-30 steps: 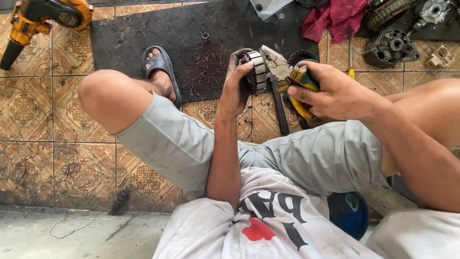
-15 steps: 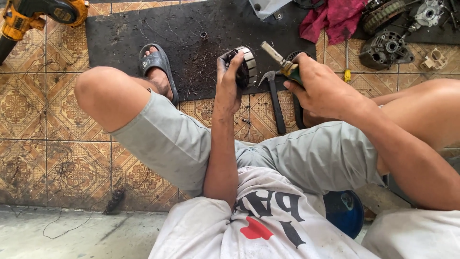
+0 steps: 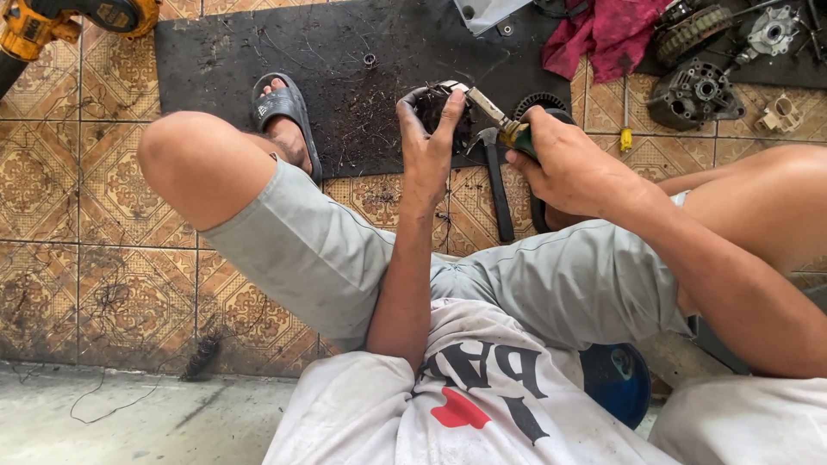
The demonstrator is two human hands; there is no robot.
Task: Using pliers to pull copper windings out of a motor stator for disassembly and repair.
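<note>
My left hand (image 3: 429,136) grips a round, dark metal motor part (image 3: 450,108) and holds it above the black rubber mat (image 3: 345,52). My right hand (image 3: 573,164) is closed around the green and yellow handle of a pair of pliers (image 3: 495,116). The plier jaws touch the top right edge of the motor part. Both hands sit over my bent legs in grey shorts.
A hammer (image 3: 495,185) lies on the tiles under my hands. A yellow power tool (image 3: 60,21) is at the top left. A red rag (image 3: 612,30) and motor housings (image 3: 693,90) lie at the top right. My sandalled foot (image 3: 284,120) rests on the mat.
Both hands have shifted slightly with the motor part, which my left hand has turned so its dark side shows. The pliers stay at its edge.
</note>
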